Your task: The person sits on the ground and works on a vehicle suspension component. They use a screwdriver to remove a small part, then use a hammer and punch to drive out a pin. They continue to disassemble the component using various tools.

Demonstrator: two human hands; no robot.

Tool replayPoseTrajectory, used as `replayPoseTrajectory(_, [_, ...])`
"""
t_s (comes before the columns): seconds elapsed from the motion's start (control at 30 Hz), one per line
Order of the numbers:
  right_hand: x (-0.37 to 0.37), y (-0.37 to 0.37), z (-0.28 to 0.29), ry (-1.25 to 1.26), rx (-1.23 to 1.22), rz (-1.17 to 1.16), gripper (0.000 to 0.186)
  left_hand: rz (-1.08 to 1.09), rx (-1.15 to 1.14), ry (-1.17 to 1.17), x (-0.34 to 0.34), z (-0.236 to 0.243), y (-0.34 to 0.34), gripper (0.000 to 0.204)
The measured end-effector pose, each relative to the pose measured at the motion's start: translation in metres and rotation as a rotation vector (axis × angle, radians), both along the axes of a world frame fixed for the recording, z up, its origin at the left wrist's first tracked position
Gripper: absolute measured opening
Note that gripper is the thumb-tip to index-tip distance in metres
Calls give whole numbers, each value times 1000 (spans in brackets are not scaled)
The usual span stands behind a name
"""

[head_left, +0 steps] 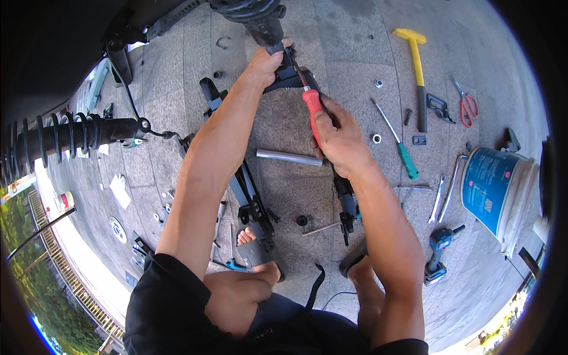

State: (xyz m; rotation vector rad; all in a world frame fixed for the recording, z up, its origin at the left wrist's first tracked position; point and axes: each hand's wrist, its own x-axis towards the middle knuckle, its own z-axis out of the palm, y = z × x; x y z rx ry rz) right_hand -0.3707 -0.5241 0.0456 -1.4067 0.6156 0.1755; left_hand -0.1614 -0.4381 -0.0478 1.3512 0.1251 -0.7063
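Observation:
My right hand is closed round the red handle of a screwdriver. The screwdriver's shaft points up and left, its tip against the black metal frame. At the frame's far end, my left hand grips near a dark rounded part; its fingers are partly hidden behind that part. Two arms of the frame run back toward me on either side. Between them a silver metal tube lies on the paving.
To the right lie a yellow hammer, red-handled scissors, a green-handled screwdriver, wrenches, a blue power drill and a blue-labelled bucket. A black coil spring shock absorber juts in from the left.

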Motion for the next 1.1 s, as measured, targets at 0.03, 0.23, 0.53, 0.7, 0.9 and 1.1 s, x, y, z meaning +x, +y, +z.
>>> replayPoseTrajectory(0.03, [1,0,-1,1,-8,-3,40,0,-1,-10,0,1,0,18])
replayPoseTrajectory(0.23, [0,25,-15,-67,-48,-146,41,-17,9,-58,-2,-1,-1,21])
replayPoseTrajectory(0.53, [0,50,-29,-151,-129,-308,46,-40,125,-246,1,-12,-6,24])
replayPoseTrajectory(0.7, [-3,50,-26,-151,-204,-305,46,-23,158,-225,2,-8,-6,20])
replayPoseTrajectory(0.9, [-3,34,-24,-185,-158,-212,45,-25,83,-88,-3,6,-4,23])
replayPoseTrajectory(1.1, [11,30,-10,-113,-78,-196,46,4,17,52,-2,14,-3,24])
